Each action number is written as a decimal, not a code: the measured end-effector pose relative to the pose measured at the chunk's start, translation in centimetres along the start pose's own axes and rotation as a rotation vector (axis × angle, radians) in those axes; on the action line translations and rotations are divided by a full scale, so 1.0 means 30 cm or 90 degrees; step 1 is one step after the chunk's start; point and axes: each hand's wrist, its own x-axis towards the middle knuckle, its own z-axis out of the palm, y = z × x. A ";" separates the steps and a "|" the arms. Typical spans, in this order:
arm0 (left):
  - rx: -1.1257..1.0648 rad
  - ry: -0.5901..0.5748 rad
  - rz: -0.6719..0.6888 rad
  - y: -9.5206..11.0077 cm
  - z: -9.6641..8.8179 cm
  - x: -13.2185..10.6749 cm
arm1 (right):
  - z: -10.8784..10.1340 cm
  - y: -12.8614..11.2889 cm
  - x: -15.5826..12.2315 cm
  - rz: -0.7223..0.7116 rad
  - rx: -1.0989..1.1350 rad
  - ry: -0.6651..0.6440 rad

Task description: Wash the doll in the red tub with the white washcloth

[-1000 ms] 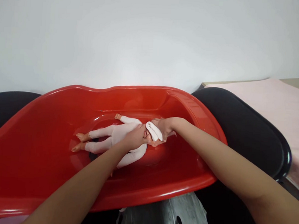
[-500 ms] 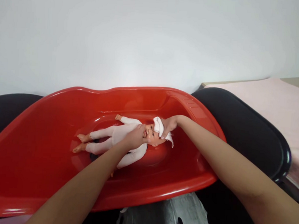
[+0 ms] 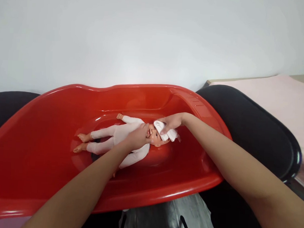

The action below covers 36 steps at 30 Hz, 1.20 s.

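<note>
cloth [image 3: 170, 134], pinched in the right hand [image 3: 172, 122], now lies flatter over the doll's [image 3: 124, 134] forehead: wiping looks underway, left hand [image 3: 140, 137] clasping its chin.

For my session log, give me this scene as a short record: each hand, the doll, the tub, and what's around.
left hand: at the chin of the doll
right hand: holding the white cloth at the doll's forehead
doll: face up in the tub, dressed in white
tub: red
around: black panel, pink sheet, pale wall
</note>
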 end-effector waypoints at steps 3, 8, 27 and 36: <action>0.003 -0.002 0.019 -0.003 0.001 0.001 | 0.007 -0.017 0.000 0.055 -0.076 -0.006; 0.009 -0.001 0.005 -0.003 0.001 -0.002 | 0.034 -0.047 0.009 0.096 -0.141 0.033; 0.001 0.010 -0.024 -0.011 0.000 0.001 | 0.015 -0.026 -0.010 0.256 -0.169 -0.030; 0.017 0.030 -0.016 -0.022 0.008 0.008 | 0.069 -0.095 0.015 -0.011 -0.251 -0.070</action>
